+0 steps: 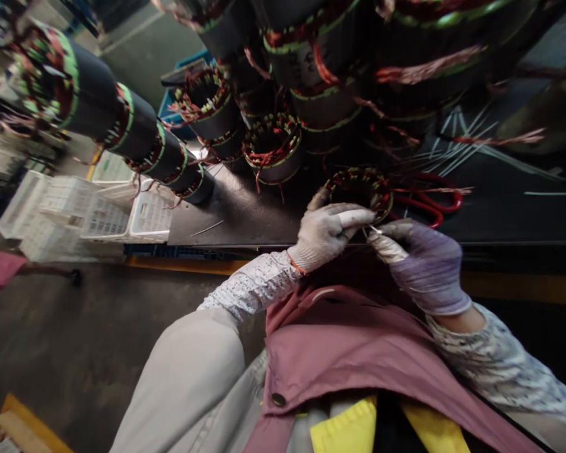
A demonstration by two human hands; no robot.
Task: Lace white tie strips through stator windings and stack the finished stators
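- On the bench (236, 221), at its near edge, we have one wound ring (381, 196).
- Our left hand (327, 229) lies at the ring's left front, our right hand (427, 264) at its right front.
- Just right of the ring we see scissors (459, 200); behind them and further right lie loose strips (469, 148).
- Behind and left of our ring sits a smaller-looking ring (280, 170), with tall ring stacks (321, 63) behind.
- At the bench's left end we find another stack (141, 129); beyond it, baskets (151, 217).
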